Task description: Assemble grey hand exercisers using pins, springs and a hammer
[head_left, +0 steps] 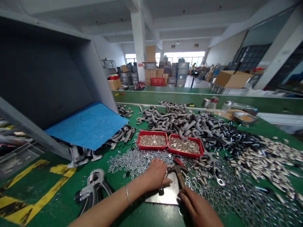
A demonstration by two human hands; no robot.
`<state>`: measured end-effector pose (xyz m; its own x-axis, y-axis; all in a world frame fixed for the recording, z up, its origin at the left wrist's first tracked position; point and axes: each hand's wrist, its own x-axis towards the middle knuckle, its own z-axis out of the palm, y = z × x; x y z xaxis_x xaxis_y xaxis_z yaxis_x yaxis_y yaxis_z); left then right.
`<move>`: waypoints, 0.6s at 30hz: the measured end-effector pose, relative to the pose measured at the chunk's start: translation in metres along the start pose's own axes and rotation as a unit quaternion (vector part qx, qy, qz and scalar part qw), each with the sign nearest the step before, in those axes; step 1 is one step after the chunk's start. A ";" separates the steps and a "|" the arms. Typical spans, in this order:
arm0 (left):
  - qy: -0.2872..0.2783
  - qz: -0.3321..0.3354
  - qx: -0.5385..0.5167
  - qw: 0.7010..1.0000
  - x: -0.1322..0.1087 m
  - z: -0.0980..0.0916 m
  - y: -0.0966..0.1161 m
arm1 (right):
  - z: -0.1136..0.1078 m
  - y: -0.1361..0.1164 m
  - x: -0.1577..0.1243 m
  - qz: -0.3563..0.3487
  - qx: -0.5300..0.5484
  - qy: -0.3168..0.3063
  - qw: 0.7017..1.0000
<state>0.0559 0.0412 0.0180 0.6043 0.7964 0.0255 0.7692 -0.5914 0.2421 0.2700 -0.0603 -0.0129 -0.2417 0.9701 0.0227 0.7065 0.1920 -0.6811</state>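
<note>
My right hand (200,206) is wrapped round the wooden handle of a hammer (181,180), whose head lies over the far edge of a flat metal plate (171,190). Above the same plate, my left hand (156,173) is closed, fingers bent down on a small metal part with a black end (161,191); most of that part is hidden under the hand. Close beyond my left hand spread many small metal nuts or rings (132,160). To the right of the hammer lie larger loose metal rings (196,186).
Two red trays, a left one (152,148) and a right one (186,154), hold tiny metal pieces. Behind them are heaped grey hooked castings (170,119). Silvery cylinders (258,160) lie right. Grey-and-black tools (94,186) sit left, near a blue sheet (92,126) beside a grey cabinet (99,69).
</note>
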 end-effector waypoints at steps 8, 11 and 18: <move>0.014 0.011 0.093 0.995 0.138 -0.021 -0.006 | 0.010 0.034 -0.018 0.026 -0.096 0.029 0.995; -0.035 -0.005 0.109 0.993 0.172 -0.008 -0.008 | 0.020 0.039 -0.014 0.030 -0.113 0.032 0.993; -0.033 -0.041 0.073 0.996 0.170 0.002 -0.015 | 0.011 0.030 0.005 0.118 -0.003 -0.029 0.993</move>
<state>0.1472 0.1854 0.0171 0.5467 0.8356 -0.0541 0.8357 -0.5404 0.0979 0.2822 -0.0514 -0.0413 -0.1065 0.9781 -0.1787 0.7524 -0.0382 -0.6576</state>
